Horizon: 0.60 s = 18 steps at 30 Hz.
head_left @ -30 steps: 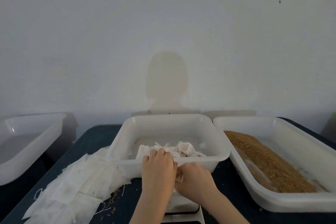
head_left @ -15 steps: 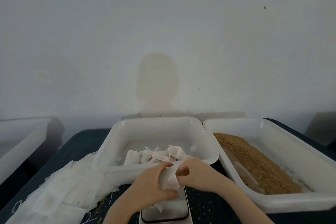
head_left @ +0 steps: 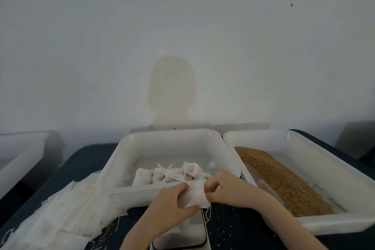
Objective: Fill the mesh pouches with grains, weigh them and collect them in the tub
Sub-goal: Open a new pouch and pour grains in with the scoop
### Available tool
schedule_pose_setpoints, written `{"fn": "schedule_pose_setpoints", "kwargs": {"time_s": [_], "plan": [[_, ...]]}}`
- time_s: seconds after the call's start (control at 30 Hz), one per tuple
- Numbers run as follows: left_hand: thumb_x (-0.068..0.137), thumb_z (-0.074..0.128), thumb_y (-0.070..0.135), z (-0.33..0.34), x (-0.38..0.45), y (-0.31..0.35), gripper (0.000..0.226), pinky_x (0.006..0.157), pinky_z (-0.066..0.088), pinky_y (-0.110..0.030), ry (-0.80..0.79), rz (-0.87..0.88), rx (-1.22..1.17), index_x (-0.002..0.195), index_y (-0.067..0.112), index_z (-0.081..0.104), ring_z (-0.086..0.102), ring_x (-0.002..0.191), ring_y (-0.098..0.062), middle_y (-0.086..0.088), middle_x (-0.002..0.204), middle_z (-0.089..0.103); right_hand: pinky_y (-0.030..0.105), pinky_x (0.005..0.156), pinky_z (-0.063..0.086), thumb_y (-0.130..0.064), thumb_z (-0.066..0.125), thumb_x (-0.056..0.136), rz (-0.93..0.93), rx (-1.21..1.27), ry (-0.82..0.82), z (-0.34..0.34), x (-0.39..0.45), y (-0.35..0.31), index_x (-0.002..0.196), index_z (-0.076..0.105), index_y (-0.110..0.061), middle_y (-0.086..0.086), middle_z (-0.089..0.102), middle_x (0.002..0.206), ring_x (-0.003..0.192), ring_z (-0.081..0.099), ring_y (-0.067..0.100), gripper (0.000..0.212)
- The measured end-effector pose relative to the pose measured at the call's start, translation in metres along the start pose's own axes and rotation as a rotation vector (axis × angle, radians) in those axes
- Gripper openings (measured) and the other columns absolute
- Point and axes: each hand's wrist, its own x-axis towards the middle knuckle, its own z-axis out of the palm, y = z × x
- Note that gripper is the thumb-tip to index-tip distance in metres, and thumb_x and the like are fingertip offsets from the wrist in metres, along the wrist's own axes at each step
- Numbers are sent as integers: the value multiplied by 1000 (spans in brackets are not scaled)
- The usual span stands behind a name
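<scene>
Nearest, just under both hands, a white scale (head_left: pixel 180 235) with a dark-edged platform sits at the bottom edge of the head view, partly cut off. Above it the left hand (head_left: pixel 170 206) curls its fingers and thumb around a white mesh pouch (head_left: pixel 194 197), gripping its lower left side. The right hand (head_left: pixel 229 187) pinches the pouch's right edge, fingers bent in toward the left hand; the two hands nearly meet around the pouch. A thin drawstring (head_left: pixel 208 214) dangles from the pouch beside the scale.

Left of the left hand, a loose heap of flat empty pouches (head_left: pixel 60 215) spreads over the dark surface (head_left: pixel 233 227), with scattered grains and strings at its near edge. More stray grains speckle the surface under the right forearm.

Just beyond the hands stands a white tub (head_left: pixel 172 142), its near rim touching or just behind the held pouch; which one I cannot tell. Inside it, towards the near wall, lies a small pile of filled pouches (head_left: pixel 170 172). Right of the right hand, a second white tub (head_left: pixel 304 148) sits just beside the first and holds a slope of brown grains (head_left: pixel 284 180). Far to the left of the left hand, well apart, another white tub (head_left: pixel 22 154) is partly in view. Behind everything rises a pale wall (head_left: pixel 182 36) bearing the person's shadow
</scene>
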Motion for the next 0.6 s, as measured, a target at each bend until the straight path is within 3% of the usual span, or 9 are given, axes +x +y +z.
{"fn": "schedule_pose_setpoints", "kwargs": {"time_s": [0.1,0.17,0.23,0.33,0.4,0.47,0.53,0.6], "plan": [[64,58,66,1,2,0,31,60,36,-10,8,2,-4,71,37,48,46,63,9,32,68,53,16,74,44,-21,62,89,-19,77,48,-3,2,5,81,73,-7,-2,69,96,84,60,2,19],[64,57,68,-1,3,-1,35,59,37,-12,23,-1,-3,73,35,50,46,61,7,22,64,53,5,78,39,-27,64,90,-7,121,112,-8,0,9,89,78,-20,-18,67,109,98,58,-9,15],[66,58,65,-4,4,-2,36,57,37,-14,30,-11,13,75,31,52,45,59,3,15,64,51,2,78,36,-32,63,90,4,106,180,-17,-4,13,89,77,-36,-28,64,107,98,57,-11,14],[71,63,59,-9,6,-1,29,56,35,-15,27,-17,3,72,34,48,43,58,2,19,63,50,6,74,42,-32,61,91,59,39,299,-35,-14,25,84,74,-41,-27,68,94,88,61,-8,17],[70,63,60,-11,9,1,27,55,34,-14,26,-31,-5,72,37,48,44,59,3,26,63,51,12,68,48,-34,60,90,173,-44,393,-47,-21,42,80,70,-43,-23,70,82,77,64,-2,17],[71,63,58,-11,11,1,25,55,35,-12,28,-49,-4,75,38,49,47,61,5,30,66,52,24,69,54,-41,57,91,382,-277,464,-59,-29,68,82,68,-39,-16,69,80,73,64,6,15],[73,66,55,-10,13,2,23,55,36,-11,38,-63,8,76,40,49,48,63,7,33,69,52,27,69,52,-51,51,88,614,-552,432,-67,-40,95,87,61,-35,-16,62,86,77,59,6,19],[73,66,55,-8,14,3,24,54,35,-12,50,-72,24,74,41,47,48,63,7,33,68,52,24,67,48,-59,46,86,724,-646,286,-66,-48,118,90,56,-31,-14,59,87,79,56,5,31]]}}
